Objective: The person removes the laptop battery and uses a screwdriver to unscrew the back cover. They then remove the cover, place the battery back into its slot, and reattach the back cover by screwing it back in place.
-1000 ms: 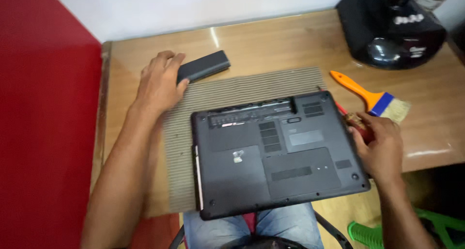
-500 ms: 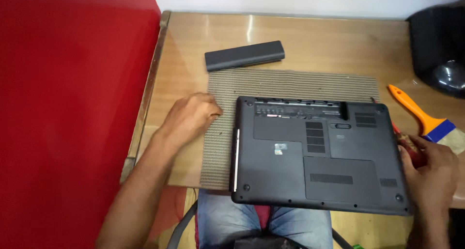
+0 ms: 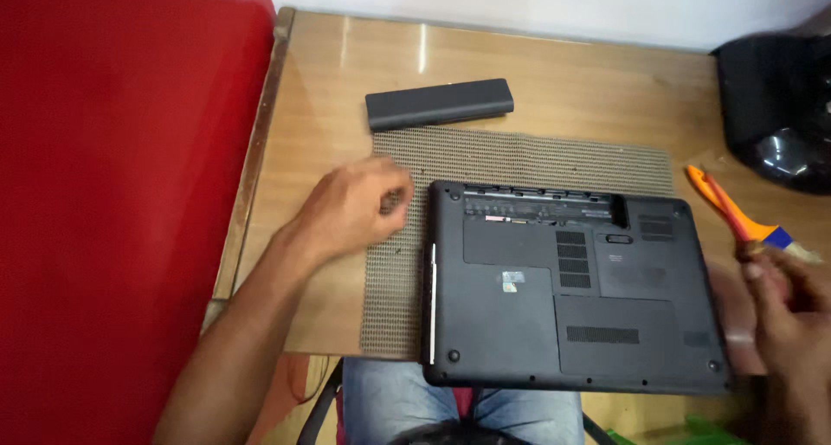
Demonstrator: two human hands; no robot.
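A dark grey laptop [image 3: 571, 298] lies upside down on a ribbed beige mat [image 3: 519, 155], its long battery bay [image 3: 537, 207] at the far edge uncovered. The black battery [image 3: 439, 104] lies apart on the wooden table, beyond the mat. My left hand [image 3: 355, 207] hovers over the mat just left of the laptop, fingers loosely curled, with nothing seen in it. My right hand [image 3: 783, 315], blurred, is at the laptop's right edge and grips a thin red-handled tool [image 3: 723, 207], likely a screwdriver.
An orange-handled paintbrush [image 3: 779, 237] lies on the table right of the laptop. A black glossy object [image 3: 770, 107] stands at the far right corner. A red panel [image 3: 121, 194] runs along the table's left edge [image 3: 255, 159]. My knees show below the near edge.
My left hand left the battery on the table and came back toward the laptop's left side. My right hand lifted slightly with the red tool. The view shifted left.
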